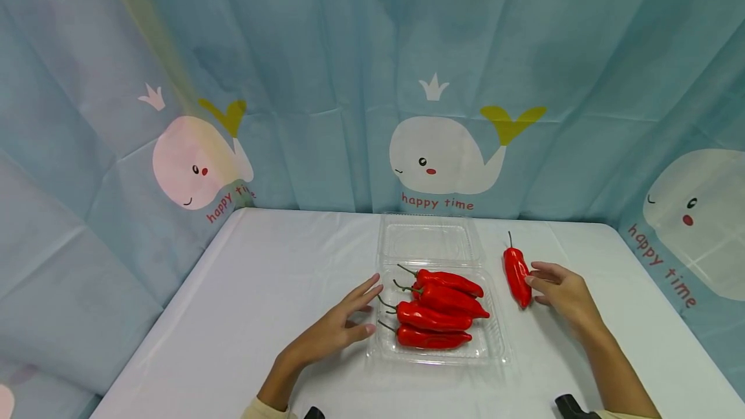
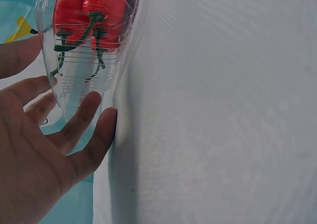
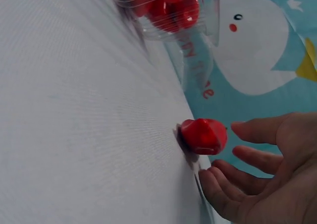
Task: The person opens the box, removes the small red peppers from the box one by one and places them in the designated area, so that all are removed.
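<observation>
Several red chili peppers (image 1: 436, 315) with green stems lie side by side in a clear plastic clamshell box (image 1: 381, 351), its lid (image 1: 427, 241) folded back behind it. My left hand (image 1: 334, 328) is at the box's left side, fingers spread, fingertips right at the rim; the left wrist view shows the fingers (image 2: 81, 120) straight beside the ribbed wall. A single red chili pepper (image 1: 516, 277) lies on the table to the right of the box, stem pointing away. My right hand (image 1: 561, 293) is just right of it, fingers loosely bent, and in the right wrist view they stand apart from the pepper (image 3: 204, 136).
A white cloth covers the table (image 1: 250, 315). A blue curtain (image 1: 326, 83) with whale prints hangs behind it and along both sides. Dark wrist-mounted pieces (image 1: 570, 406) show at the bottom edge, by the sleeves.
</observation>
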The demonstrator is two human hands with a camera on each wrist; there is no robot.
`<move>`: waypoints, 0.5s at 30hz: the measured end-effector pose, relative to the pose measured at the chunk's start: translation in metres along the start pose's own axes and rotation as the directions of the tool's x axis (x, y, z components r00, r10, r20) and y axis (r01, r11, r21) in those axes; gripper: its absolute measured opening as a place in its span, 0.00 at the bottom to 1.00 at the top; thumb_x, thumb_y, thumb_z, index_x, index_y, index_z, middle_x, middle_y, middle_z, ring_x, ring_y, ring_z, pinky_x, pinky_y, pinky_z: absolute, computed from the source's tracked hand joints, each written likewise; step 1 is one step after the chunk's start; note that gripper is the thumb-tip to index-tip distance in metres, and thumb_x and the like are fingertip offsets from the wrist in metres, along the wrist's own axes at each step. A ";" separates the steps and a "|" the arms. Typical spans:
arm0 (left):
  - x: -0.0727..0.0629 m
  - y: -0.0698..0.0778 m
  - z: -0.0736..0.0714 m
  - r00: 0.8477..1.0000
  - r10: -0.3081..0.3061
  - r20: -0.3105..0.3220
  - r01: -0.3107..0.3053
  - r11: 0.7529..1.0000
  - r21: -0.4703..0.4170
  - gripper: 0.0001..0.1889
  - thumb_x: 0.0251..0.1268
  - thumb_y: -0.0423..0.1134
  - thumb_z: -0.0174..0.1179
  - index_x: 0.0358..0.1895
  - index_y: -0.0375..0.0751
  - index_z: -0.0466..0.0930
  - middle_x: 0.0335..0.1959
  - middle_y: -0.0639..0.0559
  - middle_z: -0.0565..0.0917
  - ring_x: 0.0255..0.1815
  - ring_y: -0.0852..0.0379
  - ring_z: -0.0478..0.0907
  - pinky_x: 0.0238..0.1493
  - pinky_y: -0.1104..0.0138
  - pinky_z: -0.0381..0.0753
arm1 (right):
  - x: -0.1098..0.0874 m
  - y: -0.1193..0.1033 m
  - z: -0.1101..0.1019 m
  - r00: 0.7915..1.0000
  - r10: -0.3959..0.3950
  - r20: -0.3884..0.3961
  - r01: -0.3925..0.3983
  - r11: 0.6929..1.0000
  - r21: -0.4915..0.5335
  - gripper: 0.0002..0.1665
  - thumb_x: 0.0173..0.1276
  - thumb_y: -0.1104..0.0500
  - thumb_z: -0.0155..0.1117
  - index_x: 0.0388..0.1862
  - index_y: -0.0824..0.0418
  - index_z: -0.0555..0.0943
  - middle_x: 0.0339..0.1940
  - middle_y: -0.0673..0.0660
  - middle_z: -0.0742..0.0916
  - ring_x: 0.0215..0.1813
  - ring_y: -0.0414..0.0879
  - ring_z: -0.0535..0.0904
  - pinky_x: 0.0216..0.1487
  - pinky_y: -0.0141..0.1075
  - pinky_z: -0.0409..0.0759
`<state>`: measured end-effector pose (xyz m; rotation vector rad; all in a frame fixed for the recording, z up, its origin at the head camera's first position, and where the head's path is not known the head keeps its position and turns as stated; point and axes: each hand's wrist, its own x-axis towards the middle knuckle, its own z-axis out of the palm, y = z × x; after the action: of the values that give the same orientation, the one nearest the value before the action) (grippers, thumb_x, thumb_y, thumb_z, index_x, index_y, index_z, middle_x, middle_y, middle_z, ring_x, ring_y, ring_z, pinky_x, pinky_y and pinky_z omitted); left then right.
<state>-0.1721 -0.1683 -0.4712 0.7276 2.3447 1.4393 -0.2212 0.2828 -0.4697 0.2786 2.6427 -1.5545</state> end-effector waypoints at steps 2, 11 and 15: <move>0.001 0.000 0.000 1.000 -0.003 0.000 0.003 1.000 0.006 0.37 0.79 0.41 0.59 0.86 0.48 0.56 0.90 0.52 0.48 0.74 0.39 0.73 0.64 0.54 0.81 | -0.002 -0.002 -0.002 1.000 -0.010 -0.011 0.010 1.000 -0.015 0.40 0.82 0.46 0.61 0.81 0.68 0.66 0.75 0.75 0.74 0.70 0.67 0.76 0.49 0.32 0.88; 0.001 0.000 -0.001 1.000 -0.008 0.002 0.008 1.000 0.003 0.38 0.79 0.41 0.59 0.87 0.49 0.55 0.90 0.53 0.48 0.74 0.41 0.73 0.65 0.55 0.80 | -0.014 -0.020 -0.006 0.994 -0.100 -0.047 0.094 0.990 -0.103 0.39 0.82 0.43 0.60 0.81 0.64 0.68 0.76 0.73 0.75 0.73 0.69 0.74 0.62 0.43 0.85; 0.001 -0.002 0.000 1.000 -0.016 0.000 0.016 1.000 0.007 0.38 0.79 0.42 0.59 0.87 0.49 0.55 0.90 0.53 0.47 0.74 0.41 0.73 0.65 0.54 0.80 | -0.022 -0.030 -0.002 0.991 -0.124 -0.058 0.118 0.988 -0.094 0.40 0.80 0.43 0.62 0.82 0.63 0.67 0.77 0.72 0.74 0.74 0.70 0.72 0.68 0.68 0.74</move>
<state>-0.1736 -0.1685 -0.4733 0.7090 2.3512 1.4254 -0.2056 0.2674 -0.4397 0.1674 2.8190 -1.4759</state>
